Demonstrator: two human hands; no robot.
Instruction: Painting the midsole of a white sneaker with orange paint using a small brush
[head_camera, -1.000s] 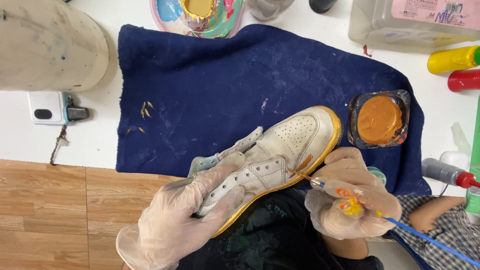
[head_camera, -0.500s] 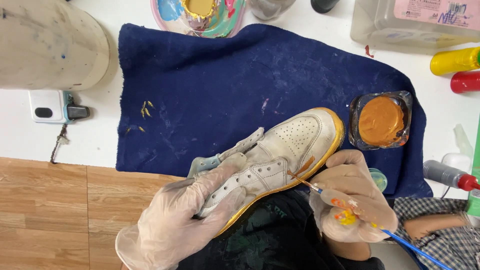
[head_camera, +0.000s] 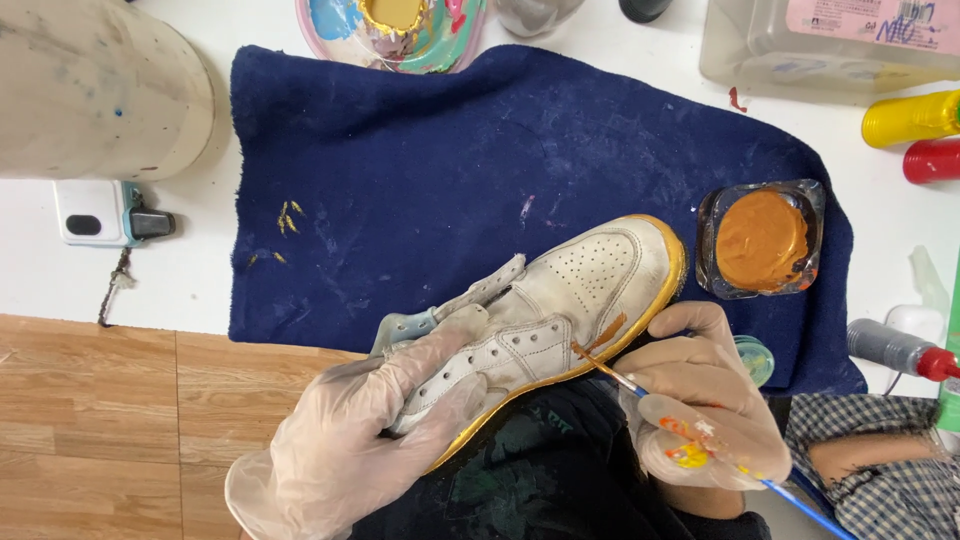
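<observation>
A white sneaker (head_camera: 590, 275) with a gold-painted sole lies tilted across the near edge of a dark blue towel (head_camera: 450, 170). My gloved left hand (head_camera: 370, 430) grips its heel and ankle part. My gloved right hand (head_camera: 705, 400), smeared with paint, holds a thin brush (head_camera: 612, 372) with a blue handle. The brush tip touches the shoe's side, where an orange-brown stroke shows. A small clear tub of orange-brown paint (head_camera: 762, 238) sits on the towel just right of the toe.
A paint-stained palette (head_camera: 400, 25) lies at the towel's far edge. A large pale bucket (head_camera: 90, 90) stands far left, a white device (head_camera: 95, 212) below it. Yellow (head_camera: 910, 118) and red (head_camera: 930, 160) bottles and a clear container (head_camera: 830, 40) sit at right. Wooden floor shows lower left.
The shoe and left hand have barely moved. My right hand has shifted slightly, keeping the brush tip on the shoe's side panel.
</observation>
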